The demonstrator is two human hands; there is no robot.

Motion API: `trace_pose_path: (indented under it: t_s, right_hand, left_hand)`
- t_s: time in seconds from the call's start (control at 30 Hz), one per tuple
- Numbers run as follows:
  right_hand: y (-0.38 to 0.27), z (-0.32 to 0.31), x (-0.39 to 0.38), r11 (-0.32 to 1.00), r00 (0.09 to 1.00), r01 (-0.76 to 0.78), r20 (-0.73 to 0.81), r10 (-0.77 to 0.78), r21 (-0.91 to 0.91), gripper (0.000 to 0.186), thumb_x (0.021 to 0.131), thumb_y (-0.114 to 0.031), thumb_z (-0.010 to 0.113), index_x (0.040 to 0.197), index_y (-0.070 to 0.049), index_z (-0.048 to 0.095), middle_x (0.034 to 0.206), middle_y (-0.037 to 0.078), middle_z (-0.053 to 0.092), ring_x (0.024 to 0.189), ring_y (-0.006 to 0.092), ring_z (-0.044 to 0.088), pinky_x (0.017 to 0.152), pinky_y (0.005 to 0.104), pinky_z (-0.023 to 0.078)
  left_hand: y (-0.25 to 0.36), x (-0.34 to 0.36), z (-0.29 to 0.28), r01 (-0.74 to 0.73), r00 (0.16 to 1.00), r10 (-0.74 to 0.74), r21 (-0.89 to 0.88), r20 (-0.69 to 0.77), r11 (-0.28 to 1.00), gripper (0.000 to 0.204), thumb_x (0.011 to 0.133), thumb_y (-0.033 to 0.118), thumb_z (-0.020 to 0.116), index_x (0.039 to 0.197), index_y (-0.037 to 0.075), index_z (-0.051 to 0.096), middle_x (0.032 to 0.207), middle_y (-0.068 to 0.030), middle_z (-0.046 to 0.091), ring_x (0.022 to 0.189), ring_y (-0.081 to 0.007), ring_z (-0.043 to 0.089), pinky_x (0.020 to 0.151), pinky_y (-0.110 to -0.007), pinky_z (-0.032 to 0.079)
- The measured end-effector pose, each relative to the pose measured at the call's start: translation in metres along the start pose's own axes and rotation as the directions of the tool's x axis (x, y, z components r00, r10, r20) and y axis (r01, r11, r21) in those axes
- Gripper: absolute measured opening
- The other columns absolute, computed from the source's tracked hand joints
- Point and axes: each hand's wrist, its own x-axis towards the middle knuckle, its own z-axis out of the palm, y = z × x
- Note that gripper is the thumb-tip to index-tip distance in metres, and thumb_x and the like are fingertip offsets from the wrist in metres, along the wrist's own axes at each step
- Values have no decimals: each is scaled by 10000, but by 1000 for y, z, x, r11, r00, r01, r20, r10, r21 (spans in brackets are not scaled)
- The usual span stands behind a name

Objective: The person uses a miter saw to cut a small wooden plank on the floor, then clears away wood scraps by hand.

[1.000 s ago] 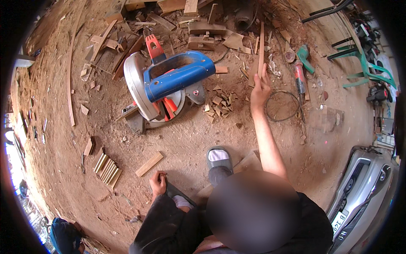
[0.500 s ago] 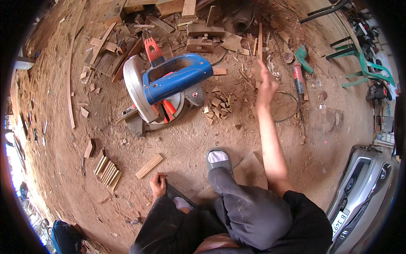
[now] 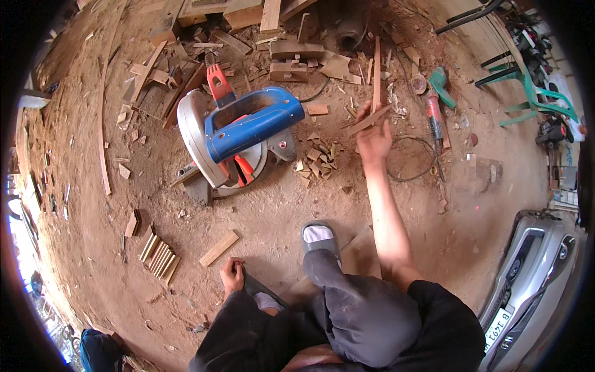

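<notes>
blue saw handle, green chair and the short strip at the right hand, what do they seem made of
Blue saw handle: likely moulded plastic, smooth with rounded edges and a slight sheen. Green chair: probably smooth plastic too, evenly coloured with curved parts. Short strip at the right hand: apparently unpainted wood, from its matt brown surface; solid or plywood, I can't tell.

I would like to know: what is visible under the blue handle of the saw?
Under the blue handle, part of a round grey base and an orange-red piece show. Whatever lies directly beneath the handle is covered and cannot be seen.
</notes>
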Motion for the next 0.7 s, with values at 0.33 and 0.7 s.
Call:
trace_pose_path:
  t_s: [0.33, 0.7]
  right_hand:
    - [31, 7, -26, 494, 917, -298, -388, -88, -817, 502, 1088, -59, 371, 1586, -28, 311, 1245, 244, 642, 1090, 330, 692, 929, 431, 605]
    - [9, 170, 1, 394, 984, 167, 180, -6, -904, 584, 1035, -378, 416, 1585, -181, 399, 1475, 189, 572, 1282, 272, 619, 1145, 538, 429]
  left_hand:
    - [-3, -2, -7, 18, 1000, -18, -2, -24, 1000, 162, 922, -12, 536, 916, -3, 698, 689, -98, 663, 625, -161, 656, 591, -292, 498]
    - [-8, -3, -6, -3, 1000, 3, 19, -23, 1000, 157, 903, -19, 542, 917, 1, 697, 690, -98, 658, 612, -156, 645, 581, -286, 487]
